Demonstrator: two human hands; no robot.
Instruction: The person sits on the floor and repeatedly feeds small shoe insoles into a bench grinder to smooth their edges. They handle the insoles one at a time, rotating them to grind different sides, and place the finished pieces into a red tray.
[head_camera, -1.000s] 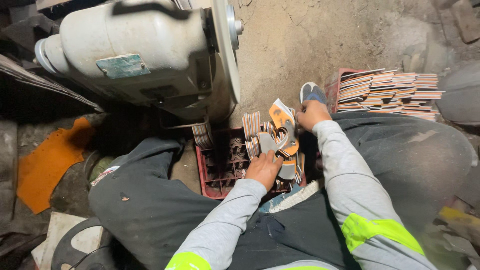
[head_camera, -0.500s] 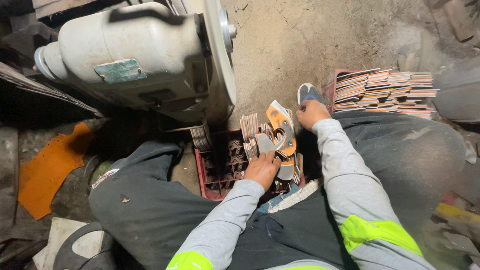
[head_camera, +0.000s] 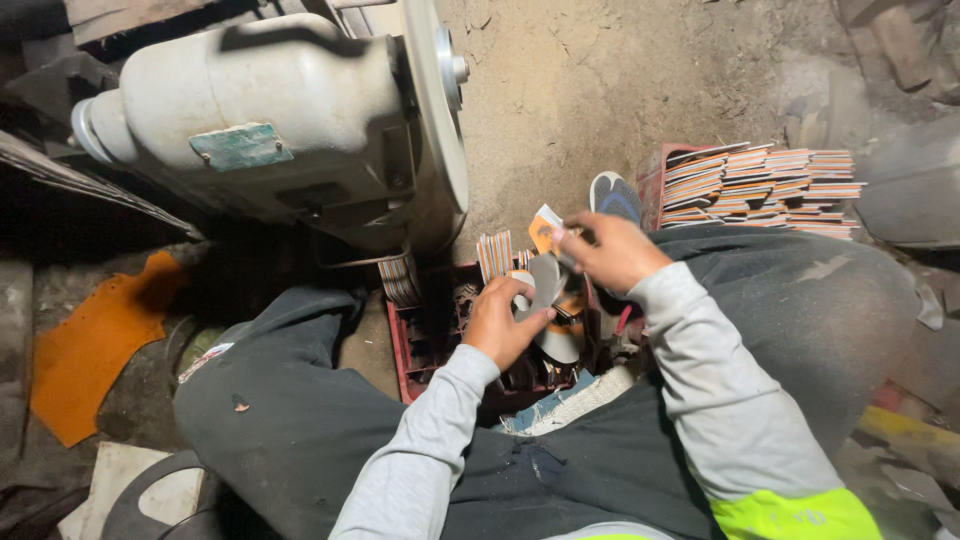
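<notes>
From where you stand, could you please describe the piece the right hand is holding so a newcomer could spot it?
Start at the big grey motor with its wheel; just below it sits a red crate between the seated person's knees. Above the crate, the right hand pinches a small flat orange-and-white piece, lifted clear, unlike the grey pieces in the left hand.

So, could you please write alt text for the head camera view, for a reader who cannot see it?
A seated person's left hand and right hand hold flat grey and orange cut pieces above a red crate between the knees. A large grey motor with a disc stands ahead, and stacked flat pieces lie to the right.
</notes>
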